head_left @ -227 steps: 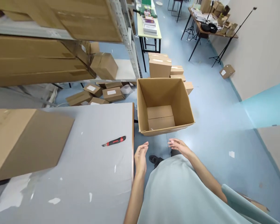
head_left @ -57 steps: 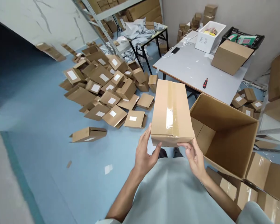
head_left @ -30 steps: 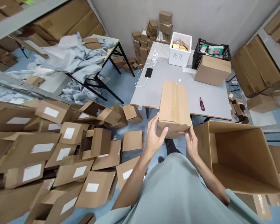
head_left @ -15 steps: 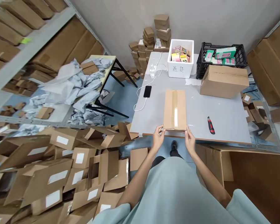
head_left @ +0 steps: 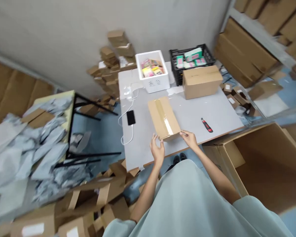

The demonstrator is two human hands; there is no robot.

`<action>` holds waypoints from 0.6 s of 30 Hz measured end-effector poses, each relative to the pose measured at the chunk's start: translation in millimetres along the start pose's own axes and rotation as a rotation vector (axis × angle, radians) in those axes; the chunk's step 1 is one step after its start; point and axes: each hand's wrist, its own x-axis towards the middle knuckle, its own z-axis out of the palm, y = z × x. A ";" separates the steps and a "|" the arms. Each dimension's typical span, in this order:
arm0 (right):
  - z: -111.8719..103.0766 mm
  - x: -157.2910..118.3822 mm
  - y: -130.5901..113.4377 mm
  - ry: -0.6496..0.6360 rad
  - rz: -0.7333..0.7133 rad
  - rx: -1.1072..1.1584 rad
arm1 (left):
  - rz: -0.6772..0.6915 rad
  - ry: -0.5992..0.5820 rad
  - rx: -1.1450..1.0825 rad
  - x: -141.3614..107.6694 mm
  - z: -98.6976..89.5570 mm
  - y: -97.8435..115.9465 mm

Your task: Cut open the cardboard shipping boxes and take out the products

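A taped cardboard box point(head_left: 155, 113) lies on the grey table, turned at a slant, with shiny clear tape along its top. My left hand point(head_left: 158, 152) grips its near left corner between thumb and fingers. At the near right corner, my right hand point(head_left: 189, 139) pinches the box edge. To the right of the box lies a red and black box cutter point(head_left: 207, 125), touched by neither hand. A phone point(head_left: 131, 117) on a white cable rests to the left.
A white bin point(head_left: 155, 85) of small packets, a black crate point(head_left: 178, 73) and another cardboard box point(head_left: 202, 86) stand at the table's back. A large open carton point(head_left: 227, 161) is at my right. Grey plastic bags point(head_left: 44, 144) cover a side table; opened boxes point(head_left: 108, 194) crowd the floor.
My view has swung to the right. The taped box has turned so that it slants on the table, with both hands still at its near corners.
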 end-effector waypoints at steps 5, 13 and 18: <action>-42.5 -87.4 -12.3 0.180 -0.027 0.000 | 0.259 -0.304 -0.045 -42.9 19.1 33.9; -125.8 -279.4 13.6 0.590 0.160 0.167 | 0.346 -0.875 -0.147 -157.1 73.2 91.3; -179.0 -391.6 45.6 0.920 0.191 0.255 | 0.499 -1.101 -0.173 -263.6 101.2 116.5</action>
